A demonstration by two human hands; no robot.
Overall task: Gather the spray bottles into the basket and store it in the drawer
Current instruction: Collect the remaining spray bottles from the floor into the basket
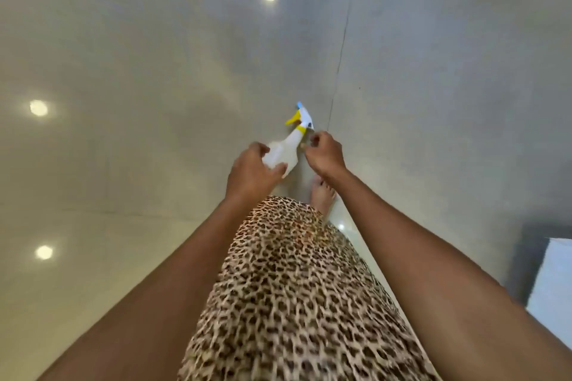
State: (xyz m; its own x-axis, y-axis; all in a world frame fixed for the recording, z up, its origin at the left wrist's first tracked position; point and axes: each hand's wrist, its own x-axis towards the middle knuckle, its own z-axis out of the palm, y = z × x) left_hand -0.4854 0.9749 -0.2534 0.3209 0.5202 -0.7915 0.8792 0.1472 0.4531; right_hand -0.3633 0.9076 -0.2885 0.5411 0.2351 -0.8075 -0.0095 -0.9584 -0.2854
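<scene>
Your left hand [252, 173] grips the body of a white spray bottle [286, 150] with a yellow trigger, held above the glossy tiled floor [123, 71]. Your right hand [325, 153], fingers curled, hovers just beside its neck.

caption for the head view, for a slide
Left hand holds a translucent white spray bottle with yellow trigger over glossy tiled floor.

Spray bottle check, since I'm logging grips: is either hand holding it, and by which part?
The left hand holds the spray bottle by its lower body. The right hand is near the neck; contact cannot be told.
</scene>
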